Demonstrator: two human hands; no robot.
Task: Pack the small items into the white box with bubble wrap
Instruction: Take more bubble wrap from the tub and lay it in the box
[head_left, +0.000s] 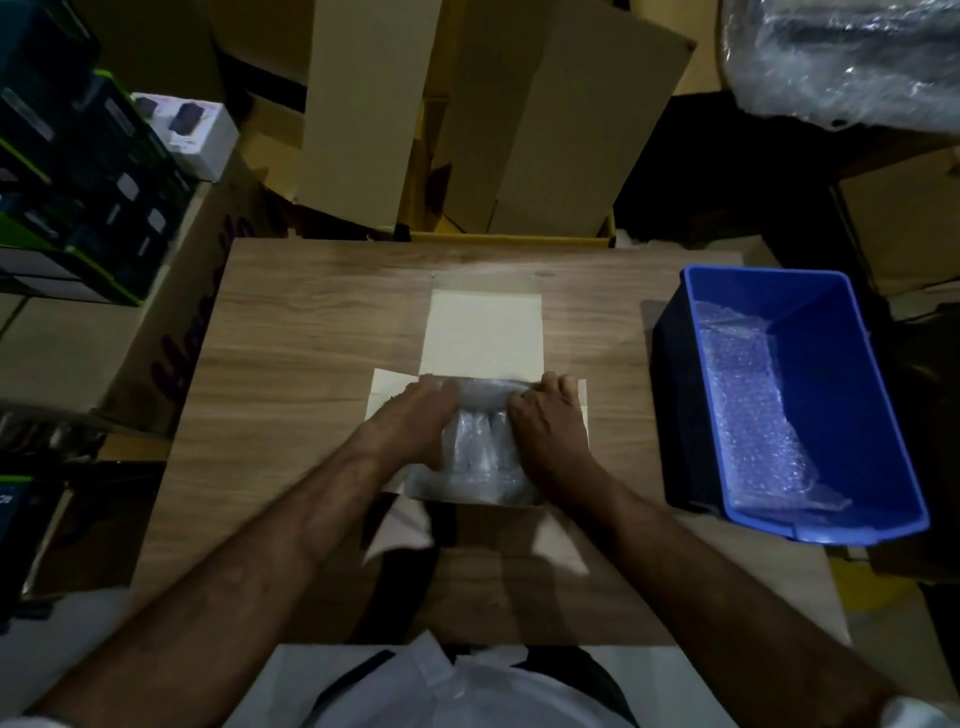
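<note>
An open white box (483, 338) lies in the middle of the wooden table (291, 364), its lid flap folded away from me. Inside it sits a sheet of bubble wrap (480, 441) over what look like small clear items, too blurred to tell apart. My left hand (415, 421) presses on the wrap's left side, fingers curled at the far edge. My right hand (550, 421) presses on its right side, fingers bent over the same edge. Both hands are in the box.
A blue plastic bin (872, 395) with more bubble wrap (753, 410) in it stands on the table's right. Cardboard boxes (467, 130) rise behind the table. Stacked dark product boxes (78, 171) sit at the left, and a plastic-wrapped bundle (852, 57) at the top right.
</note>
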